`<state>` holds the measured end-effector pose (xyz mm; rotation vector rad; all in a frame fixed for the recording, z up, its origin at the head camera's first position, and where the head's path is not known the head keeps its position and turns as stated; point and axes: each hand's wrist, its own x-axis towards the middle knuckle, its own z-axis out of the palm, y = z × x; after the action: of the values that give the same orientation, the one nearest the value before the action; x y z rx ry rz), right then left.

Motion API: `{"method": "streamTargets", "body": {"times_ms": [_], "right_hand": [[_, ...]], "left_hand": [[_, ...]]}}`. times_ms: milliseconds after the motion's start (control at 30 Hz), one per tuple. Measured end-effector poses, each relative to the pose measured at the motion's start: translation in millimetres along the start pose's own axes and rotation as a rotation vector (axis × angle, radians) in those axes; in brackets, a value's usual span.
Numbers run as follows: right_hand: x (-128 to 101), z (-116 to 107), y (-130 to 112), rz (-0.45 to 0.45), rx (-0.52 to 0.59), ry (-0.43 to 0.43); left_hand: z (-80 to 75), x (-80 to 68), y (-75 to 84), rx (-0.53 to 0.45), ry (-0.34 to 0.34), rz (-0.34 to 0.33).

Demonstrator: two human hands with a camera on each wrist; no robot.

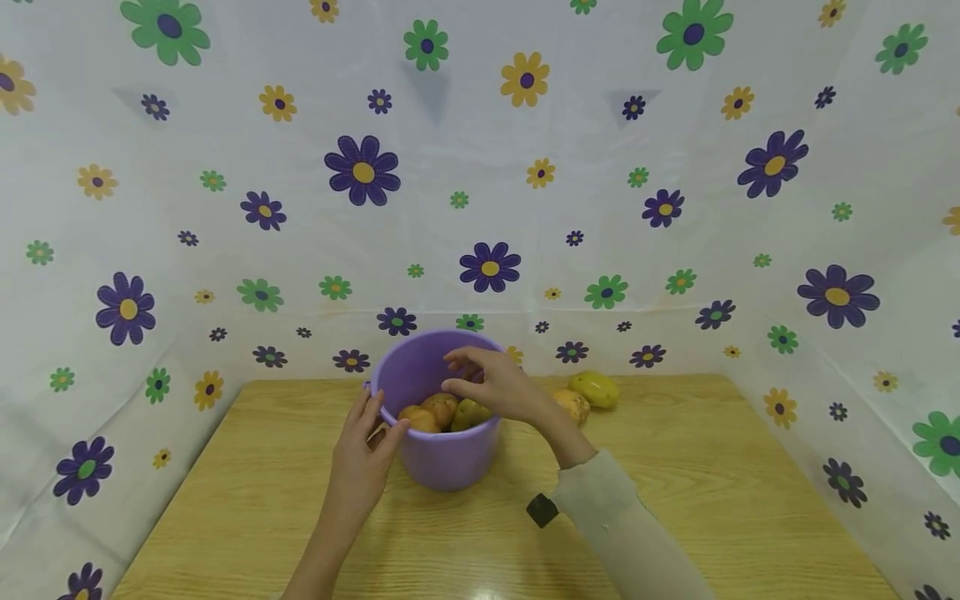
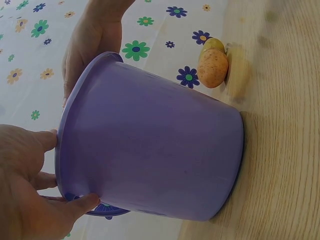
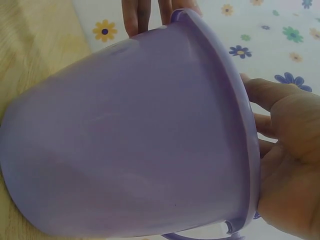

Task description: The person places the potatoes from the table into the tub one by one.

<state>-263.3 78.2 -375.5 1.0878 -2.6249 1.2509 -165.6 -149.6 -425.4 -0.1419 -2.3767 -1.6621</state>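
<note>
A purple bucket [image 1: 450,458] stands upright on the table, several potatoes [image 1: 440,408] and a green mango [image 1: 469,414] inside it. My left hand [image 1: 363,467] grips the bucket's rim at the left, with fingertips on the outer wall in the left wrist view. Over the right side of the opening, my right hand [image 1: 498,383] reaches in with its fingers loosely bent and nothing visible between them. In the right wrist view, the rim partly hides those fingers. Right of the bucket, another potato [image 1: 573,406] lies beside a yellow-green mango [image 1: 595,389], partly behind my right forearm.
The wooden table [image 1: 262,500] backs onto a white flower-print cloth [image 1: 480,217] that also hangs at both sides. A small black block [image 1: 542,510] shows at my right sleeve [image 1: 607,500]. The bucket's handle [image 3: 200,237] hangs down its side.
</note>
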Motion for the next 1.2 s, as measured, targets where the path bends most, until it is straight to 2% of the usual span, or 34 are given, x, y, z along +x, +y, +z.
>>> {"method": "streamTargets", "body": {"times_ms": [500,800,967,1200], "right_hand": [[-5,-4,-2,0.007,0.037,-0.001],[-17,-15,5,0.093,0.119,0.048],[-24,-23,8,0.068,0.129,0.091],[-32,-36,17,0.04,0.124,0.129]], "left_hand": [[1.0,0.9,-3.4,0.002,0.001,-0.007],[1.2,1.0,-1.6,0.004,0.01,0.002],[1.1,0.8,-2.6,0.012,0.008,-0.018],[1.6,1.3,-2.9,0.017,0.014,-0.008]]}}
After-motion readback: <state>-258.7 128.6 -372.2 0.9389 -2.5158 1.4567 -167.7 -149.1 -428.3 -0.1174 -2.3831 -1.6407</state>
